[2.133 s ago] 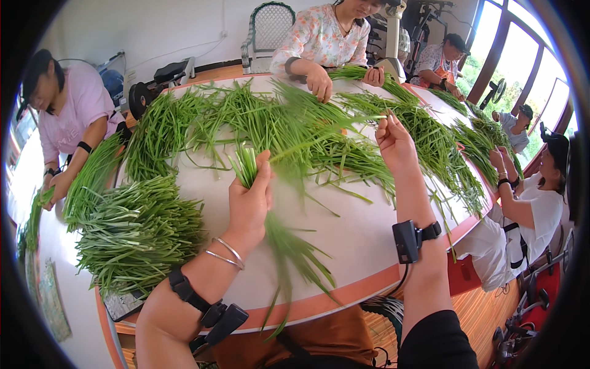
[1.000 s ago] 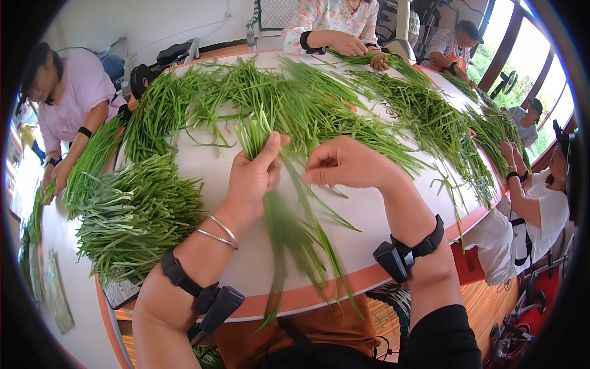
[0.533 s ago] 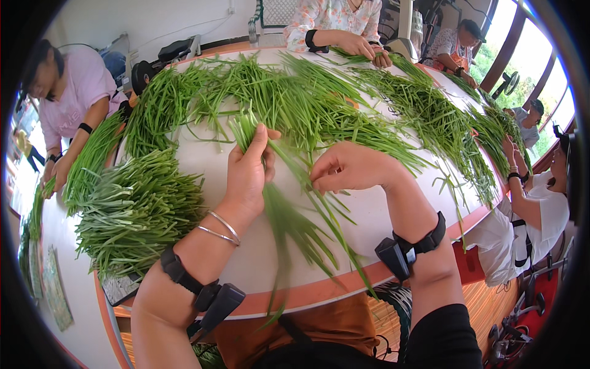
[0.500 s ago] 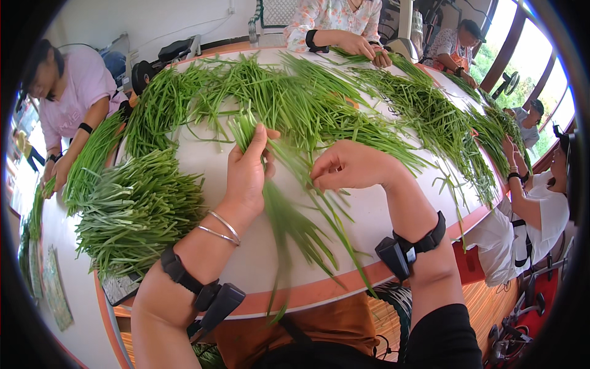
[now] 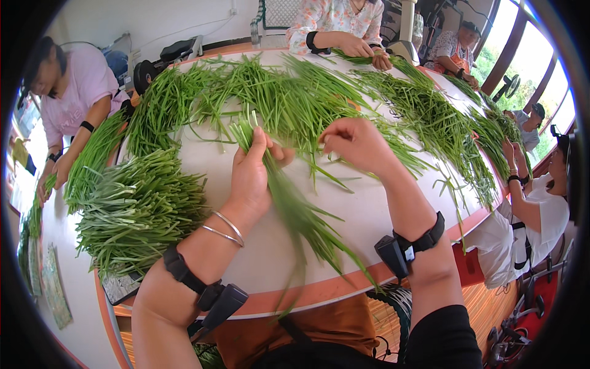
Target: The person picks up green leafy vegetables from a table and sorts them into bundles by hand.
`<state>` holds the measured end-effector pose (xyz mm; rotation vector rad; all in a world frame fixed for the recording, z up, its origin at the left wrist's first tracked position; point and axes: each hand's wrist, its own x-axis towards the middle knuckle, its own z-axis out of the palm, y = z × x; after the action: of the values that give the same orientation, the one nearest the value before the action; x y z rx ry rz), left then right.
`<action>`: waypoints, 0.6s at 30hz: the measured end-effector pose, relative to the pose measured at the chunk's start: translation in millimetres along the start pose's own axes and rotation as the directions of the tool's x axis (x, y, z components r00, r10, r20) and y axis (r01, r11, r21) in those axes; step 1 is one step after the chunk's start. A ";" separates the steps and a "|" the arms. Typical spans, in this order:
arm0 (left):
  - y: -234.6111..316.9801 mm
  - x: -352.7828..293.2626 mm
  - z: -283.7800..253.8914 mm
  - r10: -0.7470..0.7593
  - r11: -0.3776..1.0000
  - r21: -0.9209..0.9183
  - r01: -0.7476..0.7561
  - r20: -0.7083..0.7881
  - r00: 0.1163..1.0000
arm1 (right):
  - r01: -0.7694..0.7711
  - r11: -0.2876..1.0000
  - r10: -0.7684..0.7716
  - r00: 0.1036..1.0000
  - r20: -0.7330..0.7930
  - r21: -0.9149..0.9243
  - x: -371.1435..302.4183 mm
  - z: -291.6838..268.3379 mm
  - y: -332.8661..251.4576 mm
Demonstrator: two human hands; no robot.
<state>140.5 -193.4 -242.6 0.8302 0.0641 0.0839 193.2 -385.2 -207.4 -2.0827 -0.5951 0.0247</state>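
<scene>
Your left grip (image 5: 253,169) is closed round a bunch (image 5: 292,200) of thin green leaves, held above the worktop (image 5: 369,230). Pale stem ends poke up above your thumb, while the blurred leaves hang down and to the right, toward the orange edge (image 5: 319,294) nearest you. Your right grip (image 5: 353,144) is near it, apart from the bunch, fingers curled narrow; I cannot tell whether they pinch a leaf. You have two bangles (image 5: 226,227) on your left wrist and a black strap with a box on each forearm.

To your left, a thick stack (image 5: 141,212) of leaves lies with many pale ends facing you. Beyond your hands, a loose heap (image 5: 264,92) spreads across the worktop, and another heap (image 5: 424,111) runs along to the right. A person in pink (image 5: 83,86) bends at your left, and a person in white (image 5: 522,215) is at your right. Across from you, a person in a floral shirt (image 5: 335,27) has both hands at some leaves; behind stands a chair (image 5: 276,15).
</scene>
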 end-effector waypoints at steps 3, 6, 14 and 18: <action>1.7 -0.2 -1.5 0.001 1.000 0.021 -0.002 0.044 0.999 | -0.011 0.987 -0.044 0.942 -0.334 -0.159 5.0 -15.1 9.1; 1.4 -2.8 0.6 -0.090 0.992 0.083 0.091 -0.021 0.996 | -0.117 0.783 -0.303 0.786 -0.539 -0.611 3.4 -39.8 16.8; -1.0 -6.7 1.2 -0.143 0.973 0.187 0.133 0.042 0.989 | 0.182 0.860 -0.307 0.931 -0.198 -0.477 10.2 18.7 8.0; -2.3 -5.7 1.4 -0.133 0.975 0.188 0.117 0.077 0.988 | 0.147 0.877 -0.175 0.984 -0.018 -0.457 14.9 22.4 18.6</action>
<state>135.0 -196.5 -243.2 1.0111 0.0404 -0.0792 208.4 -369.5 -231.7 -2.4663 -0.7958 -0.2991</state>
